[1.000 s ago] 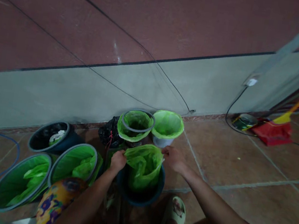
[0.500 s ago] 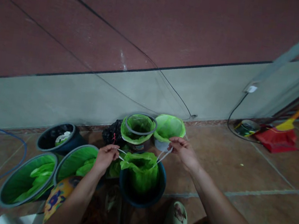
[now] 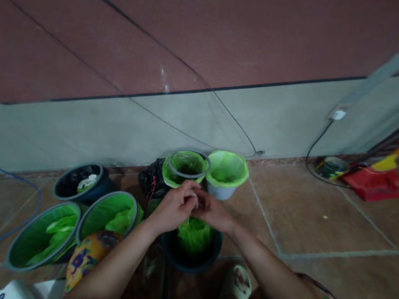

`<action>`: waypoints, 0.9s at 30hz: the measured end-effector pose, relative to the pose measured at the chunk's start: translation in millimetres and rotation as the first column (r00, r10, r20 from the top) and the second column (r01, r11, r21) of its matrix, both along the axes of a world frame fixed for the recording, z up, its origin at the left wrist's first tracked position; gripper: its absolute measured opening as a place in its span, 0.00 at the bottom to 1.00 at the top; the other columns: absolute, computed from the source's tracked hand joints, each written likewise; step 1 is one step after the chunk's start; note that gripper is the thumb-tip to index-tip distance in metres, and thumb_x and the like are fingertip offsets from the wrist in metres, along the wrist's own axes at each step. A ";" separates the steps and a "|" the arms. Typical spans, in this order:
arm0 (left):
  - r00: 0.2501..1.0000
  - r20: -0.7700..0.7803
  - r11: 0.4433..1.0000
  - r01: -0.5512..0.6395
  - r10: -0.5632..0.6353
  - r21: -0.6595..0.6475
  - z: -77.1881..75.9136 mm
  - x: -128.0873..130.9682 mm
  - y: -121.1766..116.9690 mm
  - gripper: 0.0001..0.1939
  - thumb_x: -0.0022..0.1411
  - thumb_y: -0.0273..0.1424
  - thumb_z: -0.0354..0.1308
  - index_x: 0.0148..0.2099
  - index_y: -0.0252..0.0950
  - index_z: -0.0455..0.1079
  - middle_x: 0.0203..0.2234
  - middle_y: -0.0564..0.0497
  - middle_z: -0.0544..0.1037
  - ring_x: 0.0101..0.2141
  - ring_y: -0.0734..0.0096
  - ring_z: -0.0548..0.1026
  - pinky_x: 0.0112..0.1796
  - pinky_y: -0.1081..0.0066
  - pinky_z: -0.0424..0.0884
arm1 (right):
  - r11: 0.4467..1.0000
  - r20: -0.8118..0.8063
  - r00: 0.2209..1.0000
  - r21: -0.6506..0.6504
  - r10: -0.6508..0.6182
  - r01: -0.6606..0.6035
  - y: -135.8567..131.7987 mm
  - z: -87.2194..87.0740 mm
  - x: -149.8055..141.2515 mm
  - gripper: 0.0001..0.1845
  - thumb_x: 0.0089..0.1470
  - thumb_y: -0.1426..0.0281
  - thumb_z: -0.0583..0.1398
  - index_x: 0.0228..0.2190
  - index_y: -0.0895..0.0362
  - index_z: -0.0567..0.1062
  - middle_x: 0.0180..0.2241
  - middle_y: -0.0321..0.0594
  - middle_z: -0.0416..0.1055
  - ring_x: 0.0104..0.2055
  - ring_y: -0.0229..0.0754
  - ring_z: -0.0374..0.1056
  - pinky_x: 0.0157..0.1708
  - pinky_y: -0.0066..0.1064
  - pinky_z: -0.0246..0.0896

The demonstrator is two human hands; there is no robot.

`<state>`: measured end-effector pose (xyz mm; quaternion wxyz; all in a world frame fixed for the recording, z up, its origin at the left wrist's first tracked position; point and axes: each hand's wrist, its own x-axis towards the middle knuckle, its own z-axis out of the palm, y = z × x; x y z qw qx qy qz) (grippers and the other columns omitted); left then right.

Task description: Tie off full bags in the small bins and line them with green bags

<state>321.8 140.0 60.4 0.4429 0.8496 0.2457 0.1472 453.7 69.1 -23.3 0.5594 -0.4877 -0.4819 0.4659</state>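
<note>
My left hand [image 3: 175, 206] and my right hand [image 3: 216, 213] meet above a dark blue bin [image 3: 214, 259] between my feet. Both are closed at the gathered neck of a green drawstring bag [image 3: 193, 238], which hangs down inside that bin. A bit of white drawstring shows between my fingers; the rest of it is hidden by them. Just behind my hands stand a bin with a grey rim ring [image 3: 186, 174] and a pale bucket [image 3: 220, 192], each lined with green plastic.
To the left lie or lean two green-lined bins [image 3: 12, 248] and a dark bin [image 3: 61, 194] with a black liner. A black tied bag [image 3: 152, 175] sits by the wall. At right are a red dustpan [image 3: 372, 185], a tin [image 3: 331, 169] and a black cable. A blue hose [image 3: 38, 203] crosses the left floor.
My hands have come together from either side of the bag, each bringing its white drawstring. The bag's mouth has gone from spread open to drawn closed.
</note>
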 end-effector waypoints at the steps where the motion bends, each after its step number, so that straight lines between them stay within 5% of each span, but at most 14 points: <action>1: 1.000 -0.018 0.997 0.020 -0.018 0.076 0.9 4.2 -1.5 0.16 0.63 0.29 0.50 0.53 0.38 0.65 0.28 0.54 0.79 0.29 0.71 0.75 0.35 0.71 0.68 | 1.000 0.056 0.998 -0.006 0.009 -0.008 1.8 -2.8 -4.6 0.17 0.46 0.63 0.66 0.38 0.57 0.75 0.35 0.36 0.74 0.38 0.40 0.67 0.39 0.31 0.62; 3: 0.999 -0.036 0.980 -0.030 0.038 0.197 -2.5 7.8 0.9 0.14 0.65 0.29 0.49 0.53 0.38 0.65 0.30 0.52 0.80 0.31 0.69 0.77 0.38 0.69 0.69 | 0.999 0.172 0.985 -0.052 -0.009 0.018 4.3 -6.3 -7.9 0.11 0.52 0.62 0.62 0.31 0.58 0.75 0.29 0.35 0.73 0.32 0.38 0.65 0.33 0.29 0.60; 5: 0.978 -0.015 0.949 -0.199 0.209 0.247 -14.7 5.0 9.7 0.13 0.66 0.31 0.49 0.51 0.37 0.65 0.33 0.49 0.80 0.33 0.66 0.77 0.39 0.67 0.69 | 0.991 0.277 0.960 -0.105 -0.045 0.077 5.5 -6.7 -4.4 0.13 0.57 0.63 0.58 0.26 0.58 0.74 0.24 0.36 0.71 0.27 0.36 0.63 0.29 0.28 0.57; 8: 0.904 -0.010 0.891 -0.418 0.426 0.179 -48.0 -5.9 23.7 0.10 0.64 0.31 0.49 0.46 0.37 0.67 0.35 0.48 0.80 0.36 0.64 0.78 0.42 0.65 0.70 | 0.985 0.347 0.935 -0.119 -0.075 0.124 6.1 -3.7 5.6 0.18 0.60 0.63 0.55 0.23 0.59 0.73 0.23 0.37 0.71 0.25 0.35 0.63 0.27 0.27 0.56; 11: 0.981 -0.044 0.981 -0.190 0.188 -0.045 -86.5 -13.8 22.5 0.15 0.58 0.25 0.51 0.47 0.37 0.71 0.44 0.48 0.79 0.46 0.64 0.76 0.51 0.64 0.68 | 0.991 0.314 0.948 -0.095 -0.059 0.093 6.9 -1.9 11.4 0.19 0.60 0.61 0.54 0.26 0.59 0.76 0.25 0.38 0.72 0.27 0.36 0.64 0.29 0.26 0.57; 13: 0.999 -0.013 0.987 -0.035 0.033 -0.157 -107.1 -14.8 13.0 0.20 0.56 0.24 0.52 0.51 0.37 0.71 0.49 0.49 0.78 0.51 0.63 0.73 0.55 0.64 0.65 | 0.990 0.274 0.960 -0.103 -0.060 0.091 8.1 -2.5 12.9 0.18 0.60 0.60 0.55 0.29 0.59 0.77 0.25 0.38 0.73 0.27 0.36 0.65 0.29 0.27 0.59; 16: 1.000 0.002 0.983 0.024 -0.024 -0.181 -125.6 -13.0 -0.6 0.14 0.61 0.29 0.51 0.48 0.37 0.72 0.46 0.48 0.79 0.48 0.63 0.74 0.54 0.64 0.65 | 0.982 0.246 0.964 -0.134 -0.098 0.134 10.8 -4.4 17.2 0.18 0.60 0.61 0.54 0.30 0.59 0.78 0.24 0.37 0.73 0.26 0.36 0.66 0.29 0.27 0.60; 22: 0.994 -0.087 0.993 -0.067 0.058 -0.102 -135.4 -15.1 -0.3 0.15 0.67 0.36 0.47 0.33 0.36 0.71 0.30 0.50 0.77 0.34 0.69 0.73 0.40 0.70 0.66 | 0.951 0.315 0.915 -0.096 -0.251 0.294 16.0 -11.4 35.0 0.16 0.58 0.65 0.54 0.26 0.58 0.77 0.24 0.38 0.75 0.28 0.38 0.68 0.32 0.29 0.61; 27: 0.991 -0.109 0.973 0.045 -0.072 -0.228 -132.8 -15.8 -5.6 0.17 0.67 0.38 0.47 0.35 0.36 0.74 0.31 0.50 0.78 0.34 0.69 0.72 0.39 0.71 0.65 | 0.928 0.214 0.925 -0.137 -0.313 0.346 17.3 -21.0 35.9 0.14 0.57 0.65 0.55 0.30 0.58 0.78 0.24 0.37 0.75 0.26 0.37 0.69 0.29 0.28 0.62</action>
